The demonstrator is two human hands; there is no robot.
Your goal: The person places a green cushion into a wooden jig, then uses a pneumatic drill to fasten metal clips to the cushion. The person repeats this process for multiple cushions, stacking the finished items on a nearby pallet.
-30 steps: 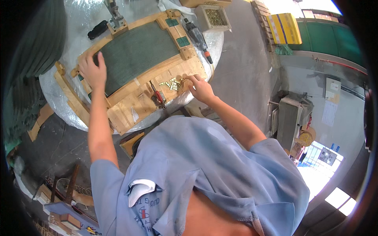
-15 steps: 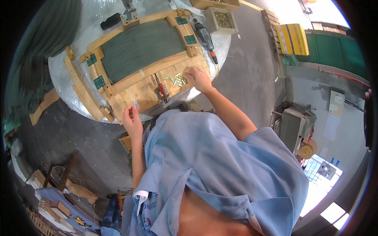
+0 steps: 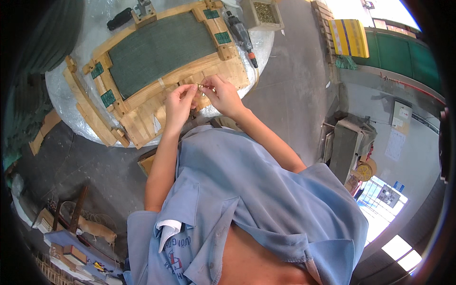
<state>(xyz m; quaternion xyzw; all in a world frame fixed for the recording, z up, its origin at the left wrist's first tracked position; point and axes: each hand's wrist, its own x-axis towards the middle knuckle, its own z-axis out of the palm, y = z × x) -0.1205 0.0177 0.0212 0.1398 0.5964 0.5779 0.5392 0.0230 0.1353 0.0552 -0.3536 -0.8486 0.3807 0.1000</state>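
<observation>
Close together over the front of a wooden jig [image 3: 142, 124], my left hand [image 3: 179, 105] and right hand [image 3: 223, 97] meet at the fingertips. Both pinch one small brass-coloured piece [image 3: 200, 86], too small to make out its exact kind. More shiny pieces show just under my right fingers; my hands cover most of them. A dark green panel [image 3: 161, 54] lies within the jig's wooden frame. The red-handled clamp at the jig's front edge is mostly hidden behind my left hand. A small whitish, pointed scrap [image 3: 156, 123] rests on the wood left of that hand.
Right of the frame lies a power screwdriver [image 3: 242, 38]; beyond it stands a box of small brass pieces [image 3: 263, 12]. A curved wooden part [image 3: 88, 104] lies at the left on the plastic-wrapped round table [image 3: 61, 90]. A dark object [image 3: 118, 19] sits behind the frame.
My left hand has moved right and away from the whitish scrap. My right hand has come left off the brass pile, and the two now meet at a small brass piece.
</observation>
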